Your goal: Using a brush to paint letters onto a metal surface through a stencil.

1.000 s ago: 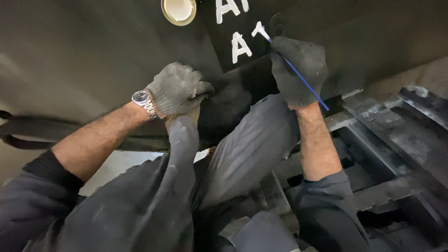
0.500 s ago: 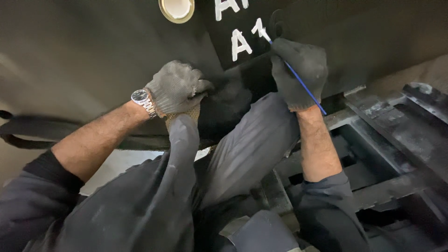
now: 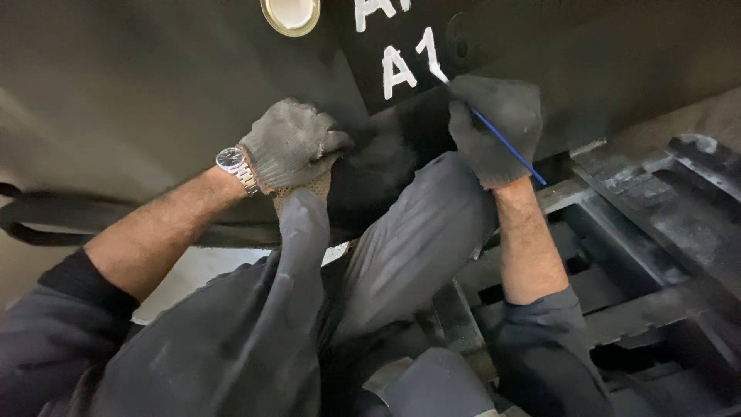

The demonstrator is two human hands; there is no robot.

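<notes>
My right hand (image 3: pixel 494 127) pinched a thin blue brush (image 3: pixel 505 143), its tip at the white marks (image 3: pixel 407 66) on the dark panel (image 3: pixel 154 93). It had barely moved. My left hand (image 3: pixel 292 145), fingers curled shut, stayed pressed on my knee (image 3: pixel 302 224).

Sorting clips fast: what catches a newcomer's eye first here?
The white painted characters on the black panel at top centre, where the gloved right hand holds a thin blue-handled brush. Left of it, the gloved left hand, with a silver wristwatch, rests on the raised knee.

A dark painted panel (image 3: pixel 154 100) bears white painted characters (image 3: pixel 401 66) and a round cream cap (image 3: pixel 290 14).
</notes>
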